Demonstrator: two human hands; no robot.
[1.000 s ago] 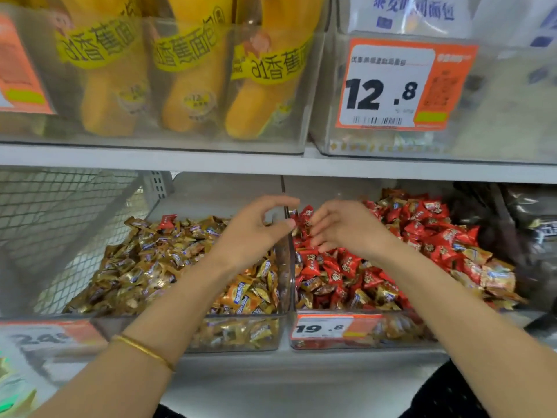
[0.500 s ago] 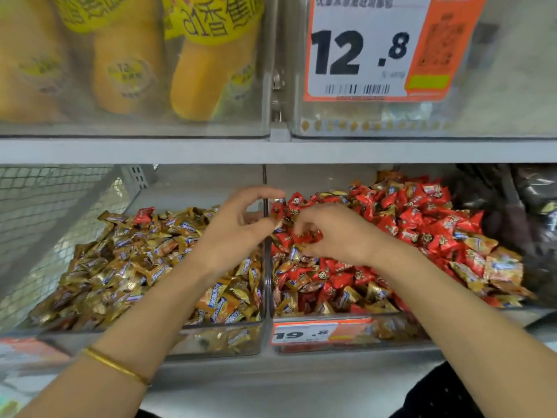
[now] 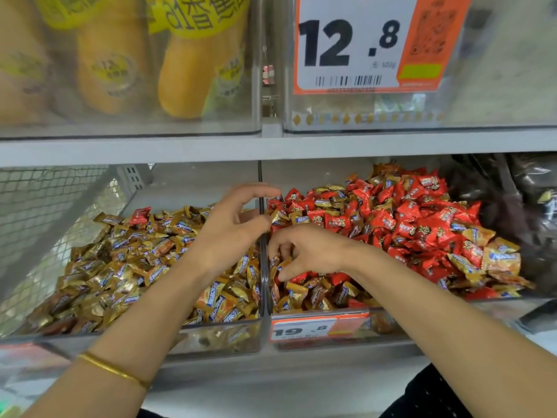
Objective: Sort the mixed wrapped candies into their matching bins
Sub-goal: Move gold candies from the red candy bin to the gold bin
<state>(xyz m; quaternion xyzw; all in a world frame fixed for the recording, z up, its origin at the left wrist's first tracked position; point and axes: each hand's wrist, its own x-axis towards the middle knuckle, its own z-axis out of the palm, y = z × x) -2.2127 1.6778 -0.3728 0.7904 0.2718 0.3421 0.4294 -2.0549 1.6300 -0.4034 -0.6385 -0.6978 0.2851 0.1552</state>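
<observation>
Two clear bins stand side by side on the lower shelf. The left bin [image 3: 211, 337] holds gold-wrapped candies [image 3: 135, 267] and one red candy [image 3: 140, 214] at its back. The right bin [image 3: 388, 324] holds red candies [image 3: 416, 224] mixed with several gold ones [image 3: 500, 260]. My left hand [image 3: 232, 227] hovers over the divider [image 3: 264, 282], fingers loosely curved, its thumb tip touching a gold candy [image 3: 278, 217]. Just right of the divider, my right hand [image 3: 313, 251] reaches down into the right bin. Its fingers and thumb pinch a gold candy [image 3: 284, 263].
An orange 19.8 price tag [image 3: 304, 328] hangs on the right bin's front. The shelf board [image 3: 271, 146] above carries clear bins of yellow packets [image 3: 193, 70] and a 12.8 tag [image 3: 361, 43]. Wire mesh [image 3: 45, 212] closes the left side; dark bags [image 3: 524, 212] lie at far right.
My right hand has dropped lower and nearer along the divider, its fingers closing on a gold candy. My left hand stays at the divider. The view has moved closer.
</observation>
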